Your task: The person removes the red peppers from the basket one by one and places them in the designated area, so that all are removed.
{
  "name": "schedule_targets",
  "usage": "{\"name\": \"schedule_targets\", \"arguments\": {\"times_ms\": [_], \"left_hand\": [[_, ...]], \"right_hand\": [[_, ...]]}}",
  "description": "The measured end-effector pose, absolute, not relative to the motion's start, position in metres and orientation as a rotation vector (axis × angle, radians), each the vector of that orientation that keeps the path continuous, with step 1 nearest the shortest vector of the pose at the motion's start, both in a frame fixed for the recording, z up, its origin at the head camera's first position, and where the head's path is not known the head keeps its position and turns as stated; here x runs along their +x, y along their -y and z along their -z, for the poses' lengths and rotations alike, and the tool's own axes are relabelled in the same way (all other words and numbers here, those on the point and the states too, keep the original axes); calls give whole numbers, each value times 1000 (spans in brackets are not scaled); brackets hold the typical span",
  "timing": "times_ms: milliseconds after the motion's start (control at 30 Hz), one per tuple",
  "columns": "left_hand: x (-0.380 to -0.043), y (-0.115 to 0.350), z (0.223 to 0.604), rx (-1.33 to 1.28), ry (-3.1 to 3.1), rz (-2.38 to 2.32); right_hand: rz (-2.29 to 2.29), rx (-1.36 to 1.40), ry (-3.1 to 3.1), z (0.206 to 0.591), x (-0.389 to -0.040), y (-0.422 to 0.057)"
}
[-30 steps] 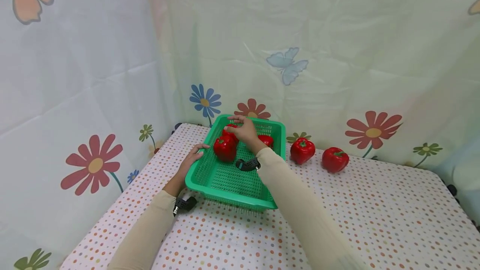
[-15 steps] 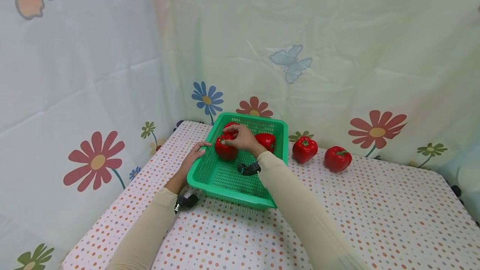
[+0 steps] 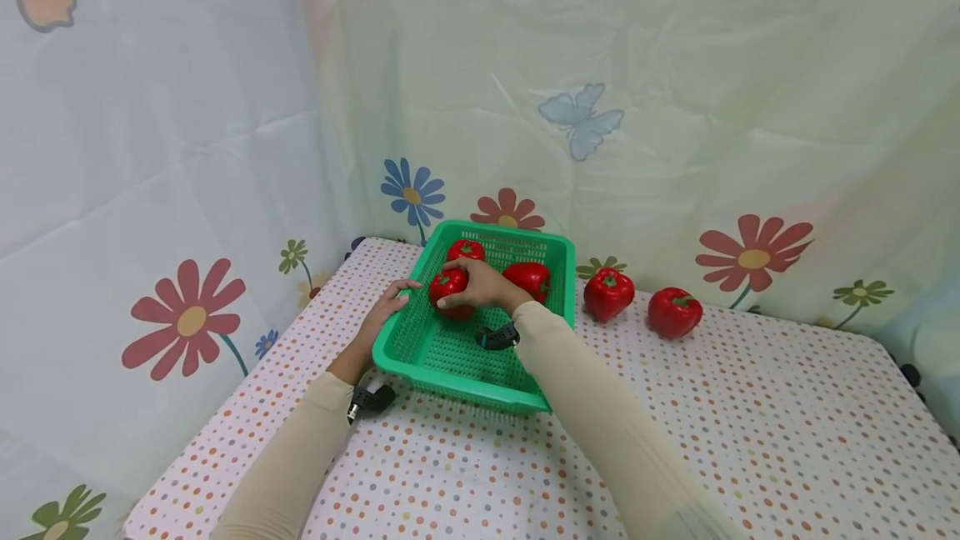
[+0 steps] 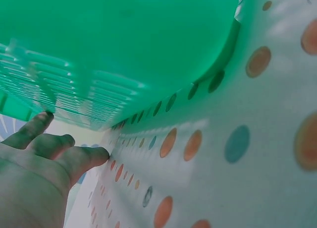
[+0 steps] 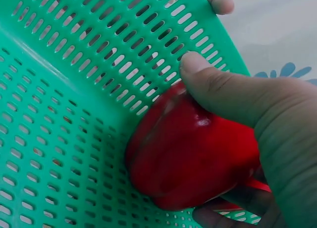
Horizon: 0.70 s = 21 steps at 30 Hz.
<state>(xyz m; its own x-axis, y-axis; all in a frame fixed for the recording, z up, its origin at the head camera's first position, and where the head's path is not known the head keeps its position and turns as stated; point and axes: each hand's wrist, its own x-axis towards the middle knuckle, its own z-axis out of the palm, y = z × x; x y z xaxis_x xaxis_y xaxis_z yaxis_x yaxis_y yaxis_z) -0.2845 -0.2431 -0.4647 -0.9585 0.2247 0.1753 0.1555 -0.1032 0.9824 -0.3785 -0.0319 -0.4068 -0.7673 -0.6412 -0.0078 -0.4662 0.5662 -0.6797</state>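
Note:
My right hand [image 3: 489, 283] grips a red bell pepper [image 3: 447, 283] at the left side of a green plastic basket [image 3: 465, 391]. In the right wrist view the thumb lies over the top of that pepper and the fingers curl beneath it, close to the slotted basket wall [image 5: 114, 44]. Behind it in the basket is another red bell pepper [image 3: 467, 249], and a third pepper [image 3: 531, 280] lies on its side at the back right. My left hand [image 3: 381, 317] rests against the basket's left rim with extended fingers; the left wrist view has its fingers beside the outer wall.
Two more red bell peppers, one upright [image 3: 608, 296] and one leaning [image 3: 674, 313], stand on the dotted tablecloth [image 3: 787, 407] to the right of the basket. Flower-printed curtains [image 3: 637, 140] close off the back and left of the table.
My right hand has come from the rear pepper to the front left one and taken hold of it. My left hand stays at the basket rim.

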Motion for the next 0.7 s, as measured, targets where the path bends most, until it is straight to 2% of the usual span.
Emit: {"name": "schedule_targets", "arguments": {"times_ms": [700], "left_hand": [[-289,246,468,434,-2069,-2259]], "right_hand": [[1005,-858,-2501,408,-377,30]]}}
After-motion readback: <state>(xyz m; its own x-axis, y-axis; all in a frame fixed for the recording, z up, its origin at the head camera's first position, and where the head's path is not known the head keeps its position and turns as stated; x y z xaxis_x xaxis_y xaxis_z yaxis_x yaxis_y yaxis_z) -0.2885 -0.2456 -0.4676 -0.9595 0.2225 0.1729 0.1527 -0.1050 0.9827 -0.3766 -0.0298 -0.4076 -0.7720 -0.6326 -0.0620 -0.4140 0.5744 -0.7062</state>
